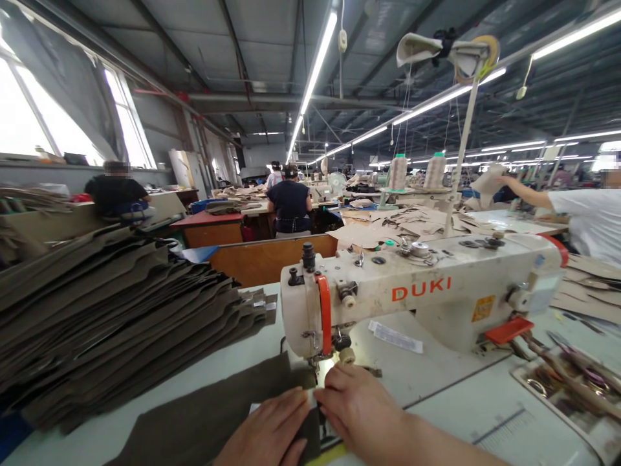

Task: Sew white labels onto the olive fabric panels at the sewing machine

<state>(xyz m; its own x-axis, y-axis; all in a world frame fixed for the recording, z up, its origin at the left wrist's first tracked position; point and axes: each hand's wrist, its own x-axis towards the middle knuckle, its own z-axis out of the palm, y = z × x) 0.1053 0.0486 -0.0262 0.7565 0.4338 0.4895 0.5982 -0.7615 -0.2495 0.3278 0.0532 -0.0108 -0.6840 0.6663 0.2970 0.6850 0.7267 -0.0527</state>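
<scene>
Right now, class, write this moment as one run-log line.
left grip: on dark fabric | right grip: by needle end of sewing machine, hold unclear | fabric stack: left of machine

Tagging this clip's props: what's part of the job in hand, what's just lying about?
In the job:
- dark cloth, under the left hand
- sewing machine, right hand by its needle area
- stack of dark pieces, probably: similar colour

Lying about, apparently:
- printed white strip
- tray of odds and ends
- beige pieces behind the machine
</scene>
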